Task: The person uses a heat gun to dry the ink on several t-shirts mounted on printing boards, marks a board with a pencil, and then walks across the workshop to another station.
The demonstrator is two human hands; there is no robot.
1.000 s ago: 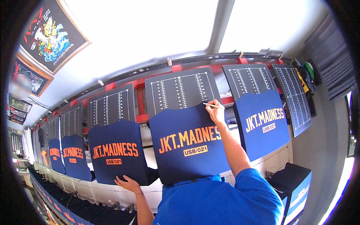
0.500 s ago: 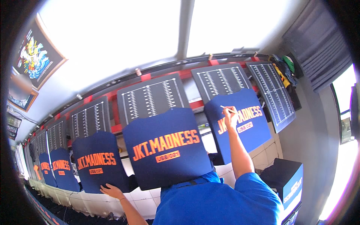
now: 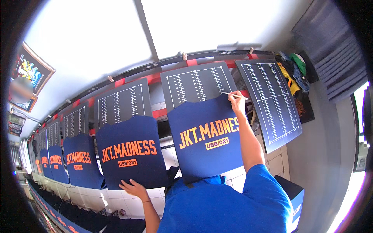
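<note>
In my right hand (image 3: 237, 103) is a slim white pen-like stick (image 3: 235, 94), pinched between the fingers. Its tip is at the upper right corner of a navy cloth panel (image 3: 186, 159) with orange lettering. That panel lies over the lower part of a dark board (image 3: 186, 87) with white ruler marks. My right forearm covers the end of the lettering. My left hand (image 3: 134, 189) is open, fingers spread, at the lower edge of the neighbouring navy cloth panel (image 3: 132, 171); I cannot tell whether it touches the cloth.
Further left, more printed navy panels (image 3: 79, 145) lie on boards along a red-and-black rack. At the right end is a bare ruled board (image 3: 272, 112), with a pile of clothes (image 3: 297, 73) beyond it. A dark box (image 3: 293, 194) stands at lower right.
My view has shifted right. My right hand has moved from over the lettering to the same panel's upper right corner. My left hand has moved right to the neighbouring panel's lower edge.
</note>
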